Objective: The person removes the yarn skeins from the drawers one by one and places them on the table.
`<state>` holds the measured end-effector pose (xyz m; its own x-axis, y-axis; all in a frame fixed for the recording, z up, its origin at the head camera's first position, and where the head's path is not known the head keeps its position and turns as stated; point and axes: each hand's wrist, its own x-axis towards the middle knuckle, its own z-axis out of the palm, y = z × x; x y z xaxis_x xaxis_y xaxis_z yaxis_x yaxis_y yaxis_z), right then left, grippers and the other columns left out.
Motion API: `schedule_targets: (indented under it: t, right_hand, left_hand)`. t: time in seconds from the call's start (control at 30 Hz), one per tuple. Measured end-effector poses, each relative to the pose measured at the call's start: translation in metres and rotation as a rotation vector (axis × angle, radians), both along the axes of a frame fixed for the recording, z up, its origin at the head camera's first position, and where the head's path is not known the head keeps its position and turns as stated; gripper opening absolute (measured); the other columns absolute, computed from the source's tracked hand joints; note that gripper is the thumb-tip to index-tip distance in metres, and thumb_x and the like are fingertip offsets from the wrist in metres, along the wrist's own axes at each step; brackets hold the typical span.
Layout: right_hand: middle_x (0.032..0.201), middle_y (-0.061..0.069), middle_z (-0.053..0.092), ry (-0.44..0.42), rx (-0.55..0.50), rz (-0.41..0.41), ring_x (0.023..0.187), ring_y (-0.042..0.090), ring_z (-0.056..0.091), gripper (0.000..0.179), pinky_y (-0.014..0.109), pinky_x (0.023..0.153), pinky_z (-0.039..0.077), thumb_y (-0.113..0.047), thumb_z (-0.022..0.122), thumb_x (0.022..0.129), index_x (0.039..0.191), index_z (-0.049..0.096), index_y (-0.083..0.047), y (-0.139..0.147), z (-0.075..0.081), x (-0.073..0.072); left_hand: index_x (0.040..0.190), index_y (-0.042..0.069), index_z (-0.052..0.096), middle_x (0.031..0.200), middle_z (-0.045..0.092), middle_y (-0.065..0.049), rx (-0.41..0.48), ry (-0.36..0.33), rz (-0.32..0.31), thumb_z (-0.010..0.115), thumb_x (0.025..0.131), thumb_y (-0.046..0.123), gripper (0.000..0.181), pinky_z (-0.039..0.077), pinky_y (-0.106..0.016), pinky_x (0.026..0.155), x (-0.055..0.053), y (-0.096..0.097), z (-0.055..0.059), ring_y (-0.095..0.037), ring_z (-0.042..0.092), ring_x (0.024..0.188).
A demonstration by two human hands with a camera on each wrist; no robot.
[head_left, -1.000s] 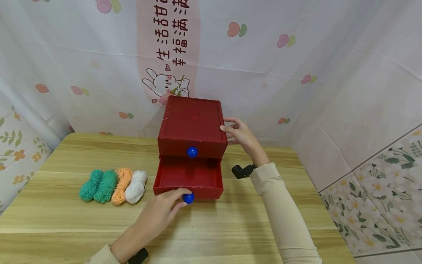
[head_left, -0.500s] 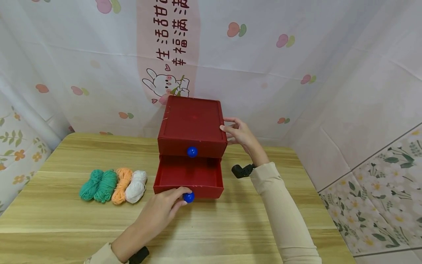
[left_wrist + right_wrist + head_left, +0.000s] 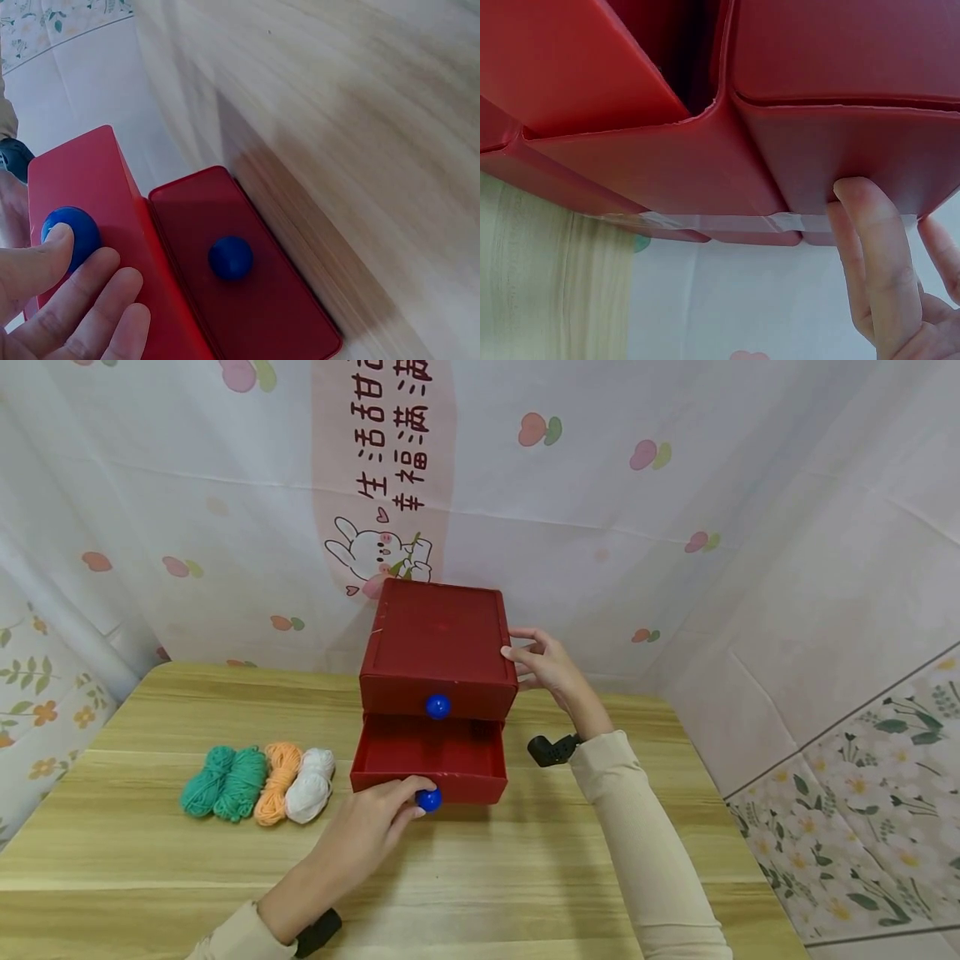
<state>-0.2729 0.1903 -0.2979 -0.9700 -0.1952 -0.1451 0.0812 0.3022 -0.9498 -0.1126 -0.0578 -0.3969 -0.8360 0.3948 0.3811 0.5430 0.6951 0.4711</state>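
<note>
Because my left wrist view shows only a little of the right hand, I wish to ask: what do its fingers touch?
Observer: The right hand has its fingers against the side of the red cabinet, at the top tier.
Operator: Thank you. Does something lie to the left of the cabinet?
Observer: Yes, the head view shows yarn side by side on that side: green, orange and white.
Operator: And at the top, is something pulled open?
Observer: No, the top drawer is shut.
</note>
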Motion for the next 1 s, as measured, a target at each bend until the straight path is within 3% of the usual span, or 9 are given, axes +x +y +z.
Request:
schedule_targets:
  t: [0.47, 0.7, 1.0]
  right_hand:
    - [0.118, 0.015, 0.049, 0.006, -0.007, 0.004, 0.087, 0.025, 0.061, 0.052, 0.028, 0.062, 0.054, -0.025, 0.058, 0.092, 0.138, 0.039, -0.015, 0.001, -0.001, 0.0]
    - [0.118, 0.014, 0.049, 0.004, 0.005, 0.002, 0.083, 0.021, 0.061, 0.051, 0.028, 0.062, 0.054, -0.026, 0.058, 0.092, 0.138, 0.04, -0.015, 0.001, 0.0, 0.0]
    - [0.118, 0.013, 0.049, 0.009, 0.008, -0.003, 0.083, 0.02, 0.06, 0.05, 0.029, 0.063, 0.054, -0.024, 0.057, 0.092, 0.138, 0.04, -0.015, 0.0, 0.0, 0.001]
  left_hand:
    - [0.107, 0.019, 0.061, 0.092, 0.07, 0.002, -0.02, 0.026, 0.03, 0.069, 0.082, 0.011, 0.027, 0.044, -0.016, 0.054, -0.029, 0.005, -0.003, -0.005, 0.058, 0.063]
    - [0.11, 0.019, 0.062, 0.087, 0.069, 0.002, -0.01, 0.012, 0.045, 0.068, 0.084, 0.013, 0.027, 0.035, -0.015, 0.047, -0.042, 0.006, -0.002, -0.003, 0.046, 0.055]
    - [0.111, 0.017, 0.061, 0.088, 0.071, -0.002, -0.011, 0.008, 0.056, 0.066, 0.085, 0.01, 0.027, 0.035, -0.016, 0.045, -0.061, 0.009, -0.002, -0.006, 0.053, 0.056]
